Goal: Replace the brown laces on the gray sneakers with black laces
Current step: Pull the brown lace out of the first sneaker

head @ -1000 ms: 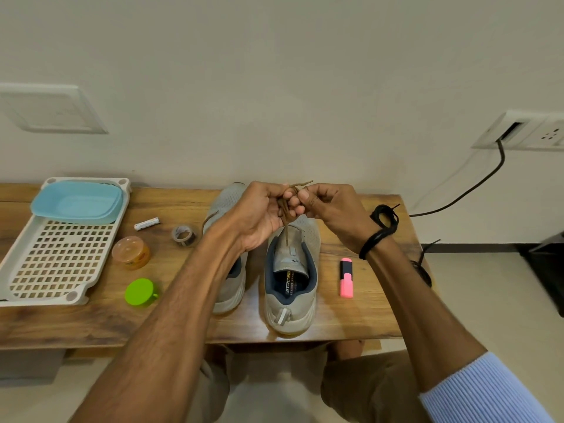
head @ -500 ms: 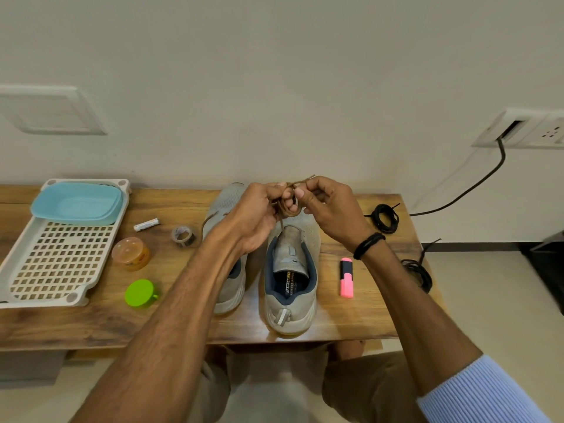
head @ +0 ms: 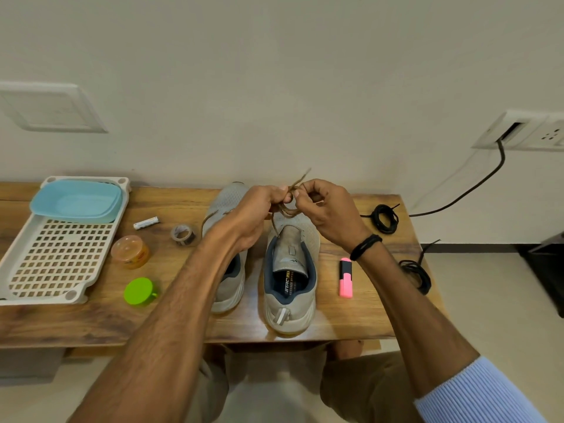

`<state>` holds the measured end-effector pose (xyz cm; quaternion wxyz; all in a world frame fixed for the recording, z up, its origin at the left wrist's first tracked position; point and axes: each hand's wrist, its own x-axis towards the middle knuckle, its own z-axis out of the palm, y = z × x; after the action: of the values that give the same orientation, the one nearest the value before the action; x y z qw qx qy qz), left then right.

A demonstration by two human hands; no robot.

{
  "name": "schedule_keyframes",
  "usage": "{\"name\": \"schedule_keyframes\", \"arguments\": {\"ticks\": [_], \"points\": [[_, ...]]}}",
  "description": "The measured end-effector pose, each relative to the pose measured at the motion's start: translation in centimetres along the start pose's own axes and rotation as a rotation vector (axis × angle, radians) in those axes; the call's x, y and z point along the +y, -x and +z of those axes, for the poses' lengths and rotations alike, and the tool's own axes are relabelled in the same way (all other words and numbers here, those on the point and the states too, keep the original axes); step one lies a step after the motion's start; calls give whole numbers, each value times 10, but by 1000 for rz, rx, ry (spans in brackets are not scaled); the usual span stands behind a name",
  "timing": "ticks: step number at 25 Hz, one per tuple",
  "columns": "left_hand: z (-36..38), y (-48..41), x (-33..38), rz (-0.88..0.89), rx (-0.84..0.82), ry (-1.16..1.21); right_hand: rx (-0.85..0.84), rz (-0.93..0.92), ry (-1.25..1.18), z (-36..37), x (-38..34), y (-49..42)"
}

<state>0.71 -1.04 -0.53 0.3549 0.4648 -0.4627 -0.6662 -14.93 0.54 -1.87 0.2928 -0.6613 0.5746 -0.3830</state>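
Pinching a thin brown shoelace (head: 286, 211), the left grip (head: 256, 215) and right grip (head: 330, 215) meet above the toe of a gray mesh sneaker with navy lining (head: 290, 271). It stands beside its twin gray sneaker (head: 226, 197) on the wooden surface (head: 366, 315). A coiled black lace (head: 385, 218) and a second black coil (head: 417, 274) lie to the right.

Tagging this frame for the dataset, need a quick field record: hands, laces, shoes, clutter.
left hand: pinches brown lace
right hand: pinches brown lace
brown lace: looped between both hands, strand drops to right shoe
right shoe: on table, heel toward person
left shoe: beside it, partly hidden by arm
black laces: two coils at table's right end, untouched
clutter: highlighter right of shoes; tray at left
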Motion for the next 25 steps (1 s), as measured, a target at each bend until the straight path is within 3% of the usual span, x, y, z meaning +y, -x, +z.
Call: {"name": "schedule_keyframes", "arguments": {"ticks": [2, 8, 14, 18, 25], "points": [[-1, -2, -3, 13, 67, -133, 6, -2, 22, 0, 0, 0], [11, -5, -5, 84, 150, -111, 79, -25, 171, 0, 7, -1], [10, -11, -11, 69, 264, -199, 401, -125, 170, 8, 2, 0], [11, -11, -10, 70, 259, -193, 301, -183, 249, 11, 7, -1], [14, -5, -4, 68, 200, -207, 149, -48, 210, 9, 9, -2]]}}
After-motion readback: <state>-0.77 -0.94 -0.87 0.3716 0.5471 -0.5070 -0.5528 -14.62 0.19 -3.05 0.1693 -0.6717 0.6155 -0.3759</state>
